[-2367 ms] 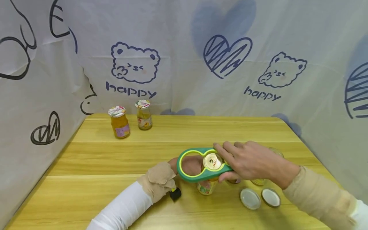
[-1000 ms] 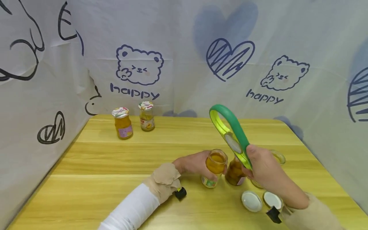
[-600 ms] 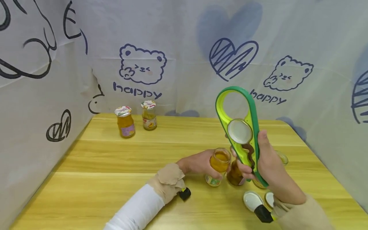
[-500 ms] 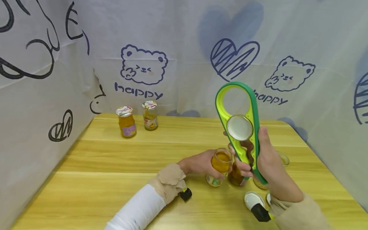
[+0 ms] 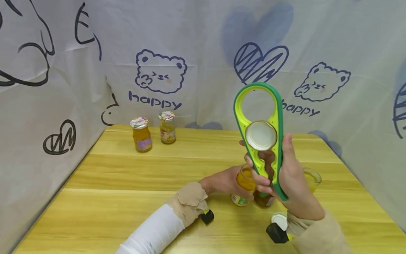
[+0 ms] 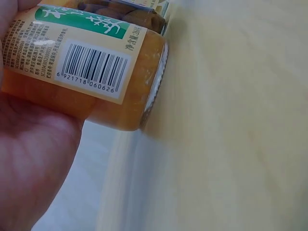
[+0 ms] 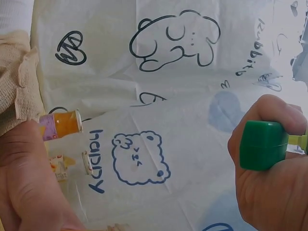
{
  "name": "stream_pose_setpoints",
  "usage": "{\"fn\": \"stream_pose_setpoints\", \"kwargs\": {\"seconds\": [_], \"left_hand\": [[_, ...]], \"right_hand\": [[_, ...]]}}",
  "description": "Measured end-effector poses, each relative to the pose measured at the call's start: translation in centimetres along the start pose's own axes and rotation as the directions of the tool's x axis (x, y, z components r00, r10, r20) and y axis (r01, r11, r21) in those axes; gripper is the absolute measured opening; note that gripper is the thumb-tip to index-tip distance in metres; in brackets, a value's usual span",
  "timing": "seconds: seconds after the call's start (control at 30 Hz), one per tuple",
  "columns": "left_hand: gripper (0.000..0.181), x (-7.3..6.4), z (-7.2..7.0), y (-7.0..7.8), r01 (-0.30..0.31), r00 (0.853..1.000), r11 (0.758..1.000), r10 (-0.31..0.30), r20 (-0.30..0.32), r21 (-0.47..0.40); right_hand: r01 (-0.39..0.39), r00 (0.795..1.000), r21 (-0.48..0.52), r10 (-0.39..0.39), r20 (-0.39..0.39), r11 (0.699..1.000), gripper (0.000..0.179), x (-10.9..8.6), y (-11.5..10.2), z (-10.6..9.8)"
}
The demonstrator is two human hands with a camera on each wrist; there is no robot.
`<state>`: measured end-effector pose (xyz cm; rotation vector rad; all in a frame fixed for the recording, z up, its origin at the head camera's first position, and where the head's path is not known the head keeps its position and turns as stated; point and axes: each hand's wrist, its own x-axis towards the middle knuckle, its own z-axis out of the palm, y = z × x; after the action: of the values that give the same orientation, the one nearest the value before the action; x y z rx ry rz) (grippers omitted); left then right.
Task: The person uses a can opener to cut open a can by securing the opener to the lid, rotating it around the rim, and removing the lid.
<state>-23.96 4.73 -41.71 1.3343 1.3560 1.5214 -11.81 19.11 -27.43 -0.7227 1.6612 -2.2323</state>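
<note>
My left hand (image 5: 226, 180) grips an upright glass jar (image 5: 240, 200) of orange contents, its mouth uncovered. The left wrist view shows the palm against that jar (image 6: 103, 67), with its barcode label facing the camera. In my right hand (image 5: 296, 183) is a green and lime jar opener (image 5: 279, 141), raised in front of the jar with its large ring upward. A round metal lid (image 5: 261, 135) sits in its middle opening, pale inner side facing me. In the right wrist view, my fingers wrap the opener's green end (image 7: 263, 145).
A darker jar (image 5: 264, 200) stands just right of the held one. Behind my right hand is a glass jar (image 5: 313, 178), partly hidden. One loose lid (image 5: 280, 220) lies near my right wrist. Two lidded jars (image 5: 142, 137) stand at the back left.
The opener was on the held jar's lid; it has come off with the lid inside, leaving the jar uncovered. My right hand has lifted and turned it upright. My left hand keeps its grip.
</note>
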Motion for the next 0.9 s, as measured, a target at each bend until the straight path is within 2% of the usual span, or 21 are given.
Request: {"fn": "stream_pose_setpoints", "kwargs": {"seconds": [0.17, 0.5, 0.67, 0.8, 0.9], "left_hand": [[0.065, 0.04, 0.23, 0.21, -0.015, 1.0, 1.0, 0.015, 0.001, 0.0], [0.067, 0.02, 0.13, 0.09, -0.018, 1.0, 0.999, 0.019, -0.012, 0.032], [0.064, -0.05, 0.02, 0.21, -0.021, 1.0, 0.999, 0.021, 0.01, 0.042], [0.067, -0.14, -0.14, 0.45, -0.001, 1.0, 0.996, 0.0, 0.01, 0.085], [0.079, -0.43, -0.38, 0.86, 0.035, 0.999, 0.989, -0.032, -0.023, 0.142]], "right_hand": [[-0.003, 1.0, 0.06, 0.003, 0.003, 0.998, 0.085, -0.08, 0.26, -0.04], [-0.003, 1.0, 0.106, 0.003, 0.005, 0.994, 0.086, 0.29, 0.59, -0.19], [-0.022, 1.0, 0.141, 0.021, 0.008, 0.99, 0.089, 0.53, 0.71, -0.25], [-0.035, 0.999, 0.152, 0.034, 0.008, 0.988, 0.089, 0.59, 0.72, -0.38], [-0.035, 0.999, 0.151, 0.032, 0.02, 0.988, 0.088, 0.62, 0.68, -0.49]]}}
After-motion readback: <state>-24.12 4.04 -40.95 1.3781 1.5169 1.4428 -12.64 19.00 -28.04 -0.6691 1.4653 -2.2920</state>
